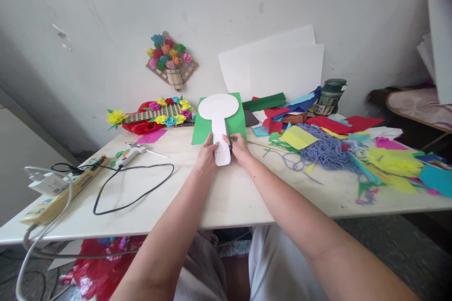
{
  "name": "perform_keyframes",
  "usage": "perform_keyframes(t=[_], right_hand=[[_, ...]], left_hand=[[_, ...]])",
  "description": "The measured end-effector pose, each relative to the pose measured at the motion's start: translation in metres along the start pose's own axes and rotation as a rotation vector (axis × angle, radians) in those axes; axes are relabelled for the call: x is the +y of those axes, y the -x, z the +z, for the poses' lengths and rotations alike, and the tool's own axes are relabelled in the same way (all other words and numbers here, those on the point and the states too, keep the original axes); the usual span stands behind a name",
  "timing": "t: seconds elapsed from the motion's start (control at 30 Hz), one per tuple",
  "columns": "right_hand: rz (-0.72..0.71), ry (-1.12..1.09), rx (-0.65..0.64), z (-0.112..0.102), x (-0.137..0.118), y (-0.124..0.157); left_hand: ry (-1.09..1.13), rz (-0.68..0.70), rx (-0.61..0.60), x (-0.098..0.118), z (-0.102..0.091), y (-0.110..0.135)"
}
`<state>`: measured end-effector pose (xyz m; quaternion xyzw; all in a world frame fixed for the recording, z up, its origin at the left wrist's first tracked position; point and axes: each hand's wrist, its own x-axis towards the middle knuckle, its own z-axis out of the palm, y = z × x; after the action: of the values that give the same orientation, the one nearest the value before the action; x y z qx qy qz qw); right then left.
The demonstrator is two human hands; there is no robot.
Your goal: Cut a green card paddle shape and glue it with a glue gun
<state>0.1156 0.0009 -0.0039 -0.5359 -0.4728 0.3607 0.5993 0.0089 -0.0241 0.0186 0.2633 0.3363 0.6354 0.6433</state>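
A white cutout [219,107] with a wide oval head and a straight stem lies over a sheet of green paper [201,127]. Small dark marks run along its top and near the stem's lower end. My left hand [207,153] grips the stem from the left, thumb on top. At the stem's right edge, my right hand [240,149] is closed around dark-handled scissors [230,143], mostly hidden by the fingers. Both hands are just above the table, in the middle of the head view.
On the left are a glue gun [130,154], its looped black cord and a power strip [52,204]. A flower-covered woven piece [151,115] lies behind. Blue-purple yarn [323,148] and coloured paper scraps spread on the right, near a dark green jar [330,97]. White sheets [278,66] lean on the wall.
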Motion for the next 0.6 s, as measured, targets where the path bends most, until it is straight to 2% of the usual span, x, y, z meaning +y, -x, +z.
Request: perform_keyframes(t=[0.4, 0.6], right_hand=[[0.017, -0.088, -0.023, 0.0026, 0.0013, 0.0008], [-0.036, -0.045, 0.007, 0.0044, 0.0045, -0.0007]], left_hand=[[0.010, 0.001, -0.002, 0.0007, 0.0011, 0.0012], [0.001, 0.014, -0.010, -0.0010, -0.0002, -0.0002]])
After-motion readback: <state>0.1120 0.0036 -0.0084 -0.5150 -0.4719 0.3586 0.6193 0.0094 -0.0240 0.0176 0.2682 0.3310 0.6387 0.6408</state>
